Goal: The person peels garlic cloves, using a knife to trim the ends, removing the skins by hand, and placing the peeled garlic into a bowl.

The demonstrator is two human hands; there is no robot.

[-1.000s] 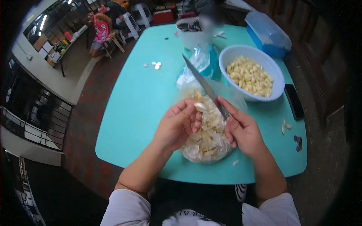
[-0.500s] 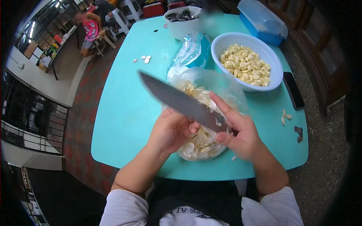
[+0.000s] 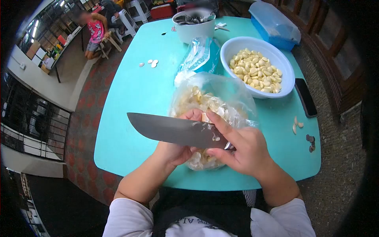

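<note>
My right hand [image 3: 248,148] grips a broad kitchen knife [image 3: 169,129] near its handle, the blade pointing left and bits of skin stuck to it. Partly hidden behind the blade, my left hand [image 3: 170,152] has its fingers closed on a small pale garlic clove [image 3: 205,117], which my right index finger also touches. Beneath both hands lies a clear plastic bag [image 3: 241,91] full of garlic skins [image 3: 193,98]. Beyond it on the right, a pale blue bowl [image 3: 289,75] holds many peeled garlic cloves [image 3: 256,73].
On the turquoise table [image 3: 130,130] are a teal-and-white plastic pack [image 3: 203,57], a white tub [image 3: 193,33] of cutlery, a blue lidded box [image 3: 274,25], a phone [image 3: 306,97], loose cloves [image 3: 295,128] and coins [image 3: 310,143]. A person [image 3: 96,31] sits far left.
The knife has swung from a steep slant to nearly level, its tip lower and further left. My left hand has moved behind the blade, and a clove now shows between the fingers.
</note>
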